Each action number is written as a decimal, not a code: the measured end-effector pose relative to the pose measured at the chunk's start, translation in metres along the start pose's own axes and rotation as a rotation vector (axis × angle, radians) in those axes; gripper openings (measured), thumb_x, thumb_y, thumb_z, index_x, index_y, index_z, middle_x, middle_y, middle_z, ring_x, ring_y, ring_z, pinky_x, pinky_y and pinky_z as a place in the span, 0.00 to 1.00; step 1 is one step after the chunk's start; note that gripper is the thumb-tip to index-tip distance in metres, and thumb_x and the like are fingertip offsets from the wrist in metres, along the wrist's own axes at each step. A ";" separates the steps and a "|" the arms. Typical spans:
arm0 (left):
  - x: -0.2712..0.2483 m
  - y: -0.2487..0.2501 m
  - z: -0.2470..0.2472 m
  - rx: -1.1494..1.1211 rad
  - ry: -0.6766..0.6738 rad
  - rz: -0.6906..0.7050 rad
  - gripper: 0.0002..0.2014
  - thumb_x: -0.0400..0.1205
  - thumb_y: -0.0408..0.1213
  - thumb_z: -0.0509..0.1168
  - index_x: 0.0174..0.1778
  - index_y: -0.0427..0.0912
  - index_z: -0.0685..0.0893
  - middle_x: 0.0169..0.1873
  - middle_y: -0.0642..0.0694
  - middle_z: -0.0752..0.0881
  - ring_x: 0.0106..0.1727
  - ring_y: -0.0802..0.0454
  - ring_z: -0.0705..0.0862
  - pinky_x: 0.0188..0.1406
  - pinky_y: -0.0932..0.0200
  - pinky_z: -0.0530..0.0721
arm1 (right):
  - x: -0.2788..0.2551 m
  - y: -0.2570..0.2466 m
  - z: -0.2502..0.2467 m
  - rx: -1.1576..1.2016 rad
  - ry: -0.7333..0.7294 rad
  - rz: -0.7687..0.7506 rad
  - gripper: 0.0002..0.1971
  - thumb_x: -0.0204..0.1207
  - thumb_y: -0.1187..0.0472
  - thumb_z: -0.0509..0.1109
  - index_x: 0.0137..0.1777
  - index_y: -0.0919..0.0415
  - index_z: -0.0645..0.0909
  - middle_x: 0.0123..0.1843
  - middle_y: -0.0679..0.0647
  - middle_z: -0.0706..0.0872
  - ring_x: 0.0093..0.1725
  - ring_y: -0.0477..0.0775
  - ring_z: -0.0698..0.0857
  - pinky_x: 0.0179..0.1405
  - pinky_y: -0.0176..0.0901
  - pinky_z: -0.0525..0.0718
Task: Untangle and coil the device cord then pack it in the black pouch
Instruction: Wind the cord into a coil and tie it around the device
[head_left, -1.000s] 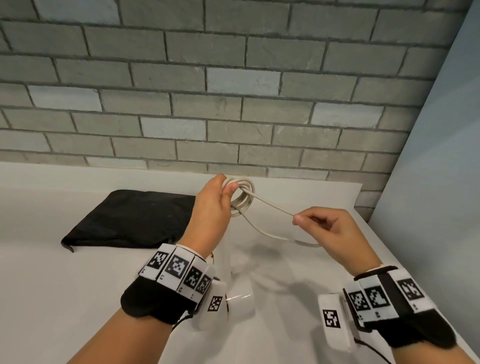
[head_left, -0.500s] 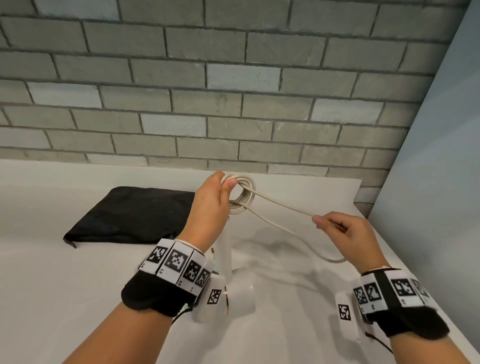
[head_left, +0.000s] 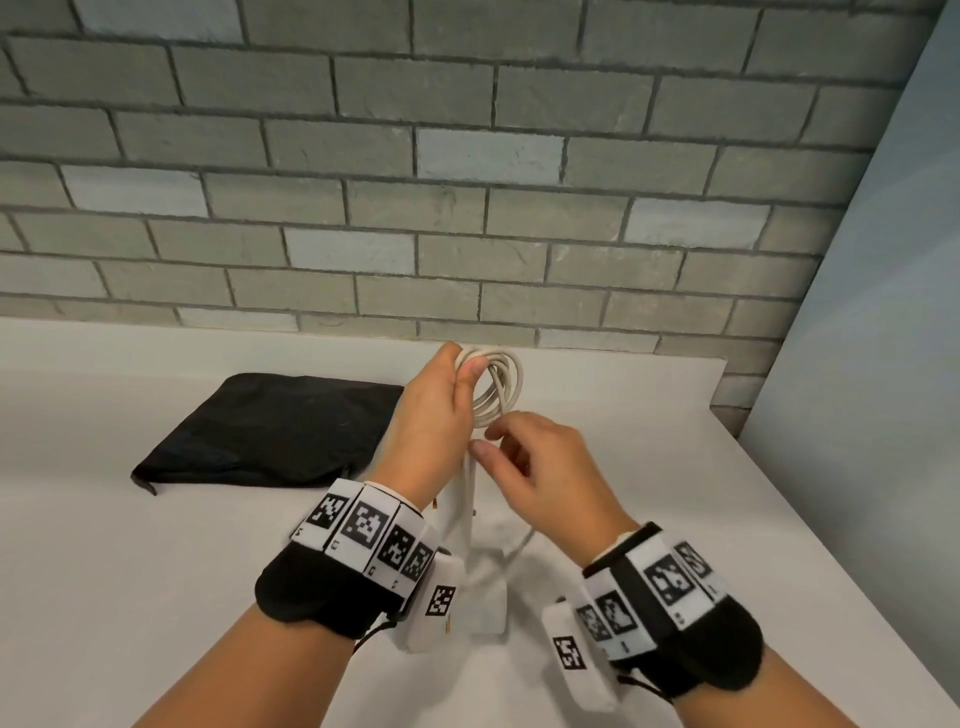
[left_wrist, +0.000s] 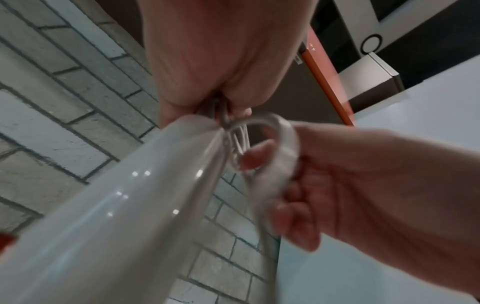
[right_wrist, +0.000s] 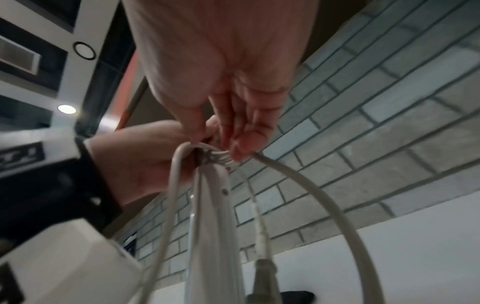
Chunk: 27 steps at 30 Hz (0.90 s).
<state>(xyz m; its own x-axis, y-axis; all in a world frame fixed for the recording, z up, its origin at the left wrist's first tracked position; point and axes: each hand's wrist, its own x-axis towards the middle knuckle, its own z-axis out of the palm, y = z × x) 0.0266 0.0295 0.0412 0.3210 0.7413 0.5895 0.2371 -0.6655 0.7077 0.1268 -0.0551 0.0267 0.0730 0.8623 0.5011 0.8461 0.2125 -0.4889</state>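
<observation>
My left hand grips a small coil of white cord above the table, thumb across the loops. Just below the coil, my right hand pinches the loose strand and holds it against the coil's bottom. A white elongated device hangs down from the coil between my wrists. The black pouch lies flat on the table to the left. In the left wrist view the coil loops over the right hand's fingers. In the right wrist view the cord arcs down to the right, and its plug end dangles.
The white table ends at a grey brick wall behind. A pale blue panel rises along the table's right edge. Bare tabletop lies in front of the pouch.
My right hand has moved left and up to the coil, bringing in the loose strand that was stretched out to the right. The left hand has kept the coil in place.
</observation>
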 end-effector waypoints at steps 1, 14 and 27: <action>0.000 0.001 0.000 0.001 -0.002 0.004 0.11 0.84 0.45 0.52 0.44 0.42 0.73 0.29 0.54 0.77 0.31 0.58 0.76 0.29 0.67 0.72 | 0.003 -0.005 0.003 -0.049 -0.036 0.012 0.12 0.77 0.54 0.63 0.51 0.61 0.81 0.42 0.53 0.84 0.35 0.47 0.77 0.38 0.38 0.76; -0.001 0.003 -0.005 -0.114 -0.082 -0.019 0.15 0.85 0.47 0.50 0.41 0.40 0.73 0.29 0.52 0.73 0.29 0.59 0.72 0.35 0.59 0.74 | 0.014 -0.001 0.018 0.371 0.021 0.207 0.12 0.74 0.64 0.68 0.29 0.55 0.77 0.24 0.50 0.77 0.22 0.42 0.72 0.25 0.30 0.69; 0.006 -0.007 -0.013 -0.146 -0.006 -0.114 0.11 0.86 0.44 0.49 0.42 0.48 0.74 0.37 0.56 0.77 0.39 0.62 0.76 0.40 0.68 0.73 | -0.017 0.075 -0.044 0.931 0.600 0.452 0.11 0.82 0.60 0.58 0.41 0.56 0.80 0.20 0.45 0.76 0.18 0.41 0.69 0.14 0.31 0.61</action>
<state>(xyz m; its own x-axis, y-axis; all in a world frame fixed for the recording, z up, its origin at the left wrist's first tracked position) 0.0150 0.0401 0.0451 0.3051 0.8106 0.4998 0.1367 -0.5567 0.8194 0.2121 -0.0739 0.0128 0.7096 0.6452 0.2831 -0.0087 0.4098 -0.9121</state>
